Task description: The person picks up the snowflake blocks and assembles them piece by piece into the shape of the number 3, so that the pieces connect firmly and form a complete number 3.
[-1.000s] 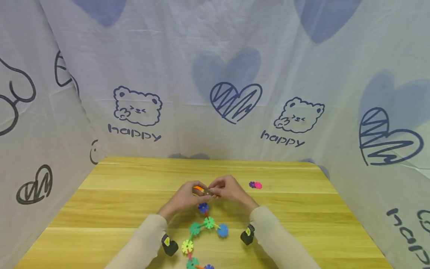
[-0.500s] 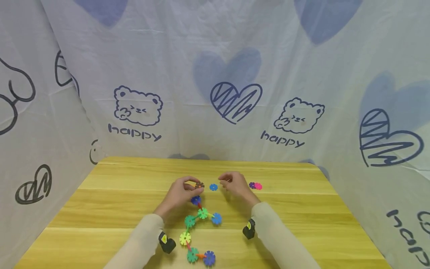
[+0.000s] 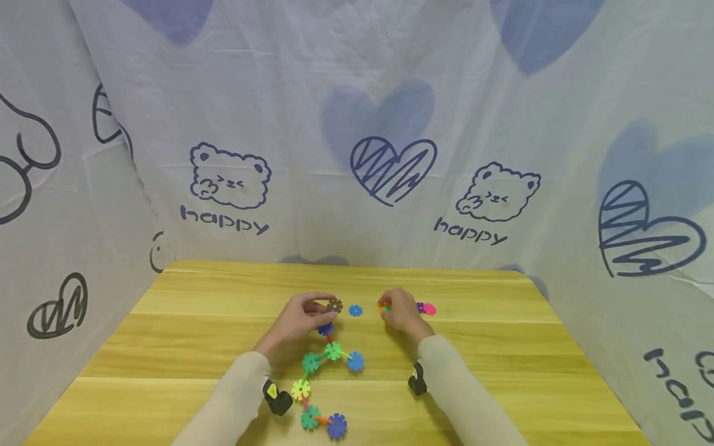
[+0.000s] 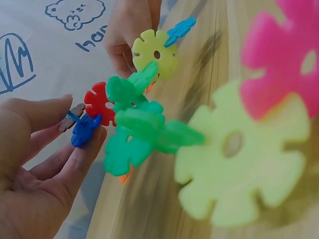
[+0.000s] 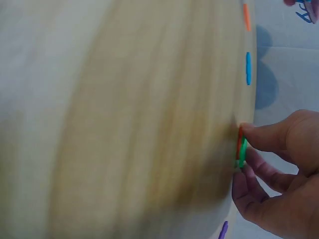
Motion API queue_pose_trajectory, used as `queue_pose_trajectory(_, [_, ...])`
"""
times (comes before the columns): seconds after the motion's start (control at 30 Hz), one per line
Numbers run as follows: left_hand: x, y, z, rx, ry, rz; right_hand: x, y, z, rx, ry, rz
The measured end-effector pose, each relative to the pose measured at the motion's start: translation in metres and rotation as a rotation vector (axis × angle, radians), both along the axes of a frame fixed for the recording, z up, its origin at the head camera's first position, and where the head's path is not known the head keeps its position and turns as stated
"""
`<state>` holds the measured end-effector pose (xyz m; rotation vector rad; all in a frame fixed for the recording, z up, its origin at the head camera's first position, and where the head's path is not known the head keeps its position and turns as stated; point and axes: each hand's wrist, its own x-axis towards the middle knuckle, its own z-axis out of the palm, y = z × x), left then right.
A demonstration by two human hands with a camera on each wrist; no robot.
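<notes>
My left hand [image 3: 295, 317] pinches the end of a chain of notched plastic snowflake discs between thumb and fingers. A brown disc [image 3: 334, 305] and a dark blue disc [image 4: 85, 130] sit at its fingertips. From there the chain runs toward me through red, green and yellow discs [image 3: 301, 389] to a blue-purple disc [image 3: 337, 426]. Over the table's far part, my right hand [image 3: 400, 310] has its thumb and fingers around an orange disc [image 5: 239, 142] and a green disc [image 5: 242, 153], which lie together. Its fingers partly hide them in the head view.
A loose blue disc [image 3: 355, 310] lies on the wooden table [image 3: 491, 371] between the hands. Right of the right hand lie a purple disc [image 3: 421, 307] and a pink disc [image 3: 429, 309]. A printed cloth [image 3: 312, 223] hangs behind the table and along its sides.
The hands were together at the brown disc a second ago and have parted. My right hand has moved right to the orange and green discs. The left hand, holding the chain, has shifted left.
</notes>
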<state>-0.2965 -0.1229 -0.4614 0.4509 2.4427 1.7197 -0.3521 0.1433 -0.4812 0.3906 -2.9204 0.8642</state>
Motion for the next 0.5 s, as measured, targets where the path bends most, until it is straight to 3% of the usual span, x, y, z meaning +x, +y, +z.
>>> queue_pose_trajectory(0.23, [-0.003,0.008,0.000,0.029,0.010,0.062,0.002,0.007,-0.003,-0.030,-0.002,0.019])
queue_pose_trajectory(0.5, [-0.002,0.014,0.000,0.036,0.050,0.052,0.006,0.015,-0.003,-0.069,0.002,-0.026])
